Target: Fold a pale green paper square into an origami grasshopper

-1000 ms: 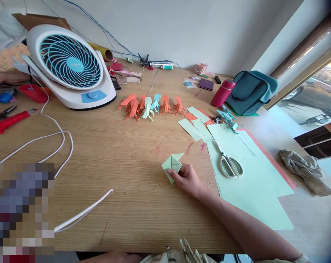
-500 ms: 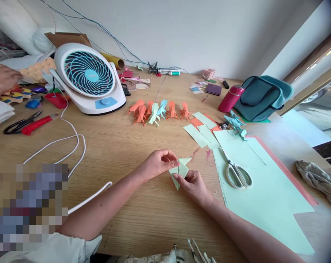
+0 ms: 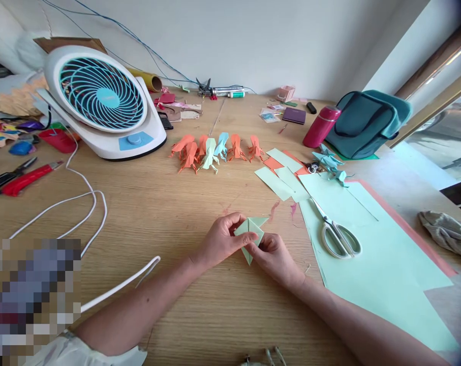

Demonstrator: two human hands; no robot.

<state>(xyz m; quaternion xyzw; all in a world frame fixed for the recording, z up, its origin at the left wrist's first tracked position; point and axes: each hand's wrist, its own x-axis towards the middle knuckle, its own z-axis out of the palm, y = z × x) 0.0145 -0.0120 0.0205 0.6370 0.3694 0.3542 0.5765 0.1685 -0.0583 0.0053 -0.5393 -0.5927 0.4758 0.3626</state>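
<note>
A small piece of pale green folded paper (image 3: 255,227) is pinched between my two hands above the wooden table. It is kite-shaped, with one pointed flap out to the upper right and a tip pointing down. My left hand (image 3: 224,239) grips its left side, thumb flat across the front. From the lower right my right hand (image 3: 274,256) holds it, thumb near the lower part and fingers curled behind. The fingers behind the paper are partly hidden. Beyond the hands stand several folded paper figures in orange (image 3: 236,147), pale green (image 3: 209,154) and light blue (image 3: 221,146).
White-handled scissors (image 3: 340,239) lie on large pale green sheets (image 3: 378,274) at the right. Cut paper pieces (image 3: 274,184), teal folded figures (image 3: 328,160), a pink bottle (image 3: 321,127) and a teal bag (image 3: 367,124) are behind. A fan (image 3: 104,101) and white cable (image 3: 95,203) occupy the left.
My left thumb has slid down and right across the paper, closer to my right thumb. The view has shifted slightly, and the other person's hand at far left is out of sight.
</note>
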